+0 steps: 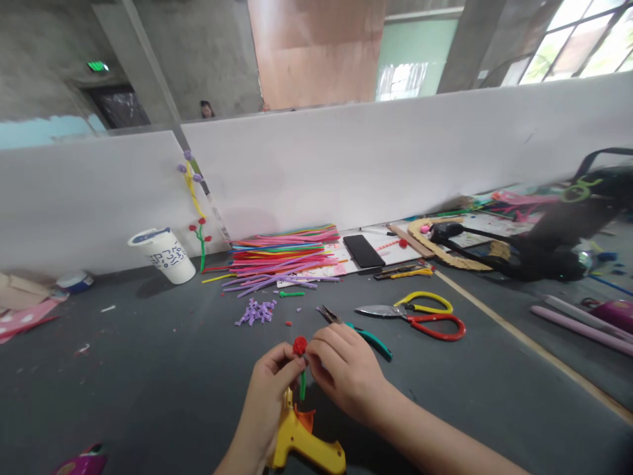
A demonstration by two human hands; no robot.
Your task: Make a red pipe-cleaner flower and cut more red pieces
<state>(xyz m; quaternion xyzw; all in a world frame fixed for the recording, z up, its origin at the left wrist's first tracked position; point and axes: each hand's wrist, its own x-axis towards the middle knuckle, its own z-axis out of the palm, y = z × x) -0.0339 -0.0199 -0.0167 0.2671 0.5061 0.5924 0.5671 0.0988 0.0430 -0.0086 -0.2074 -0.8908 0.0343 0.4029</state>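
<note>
Between thumb and fingers, my left hand [271, 382] pinches a small pipe-cleaner flower [299, 345] with a round red head and a short green stem pointing down. From the other side my right hand [349, 369] bends its fingers against the red head. Whether those fingertips grip anything is hidden. Just below lies a yellow glue gun [309, 445] with an orange trigger, partly behind my left wrist. Teal-handled pliers [373, 340] rest on the table beyond my right hand, partly covered by it.
Purple cut pieces [256, 312] lie ahead, before a bundle of coloured pipe cleaners [281, 254]. Scissors [415, 315] and a black phone [363, 251] are to the right. A white cup [163, 256] stands left. A white partition [346, 175] borders the back; a black stand [554, 237] is far right.
</note>
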